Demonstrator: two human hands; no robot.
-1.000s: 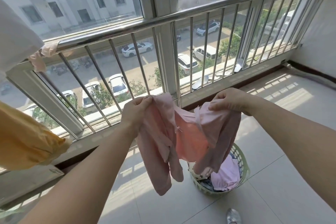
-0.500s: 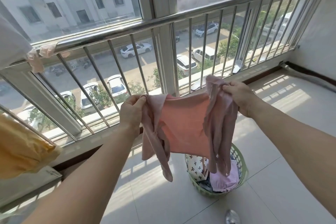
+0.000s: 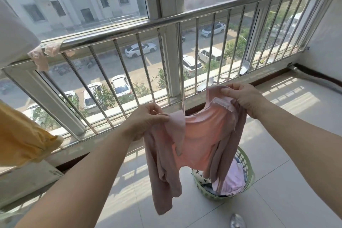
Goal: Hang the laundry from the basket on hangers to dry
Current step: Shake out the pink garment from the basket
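Currently, left hand (image 3: pixel 148 119) and right hand (image 3: pixel 242 98) each hold a pinch grip on one shoulder of the pink top (image 3: pixel 201 139), spread above the green basket (image 3: pixel 249 177) on the floor, near the railing (image 3: pixel 118 30).

Your pink long-sleeved top (image 3: pixel 201 135) hides the near-left rim and much of the pale green perforated plastic basket (image 3: pixel 248 170); the clothes inside show only partly, too bunched to count. Left edge cuts off the yellow-orange hanging cloth (image 3: pixel 24 139) and the white fabric (image 3: pixel 14 37) above it. Bottom edge cuts a shiny silver shoe tip (image 3: pixel 237 220). Both your forearms run out of frame.
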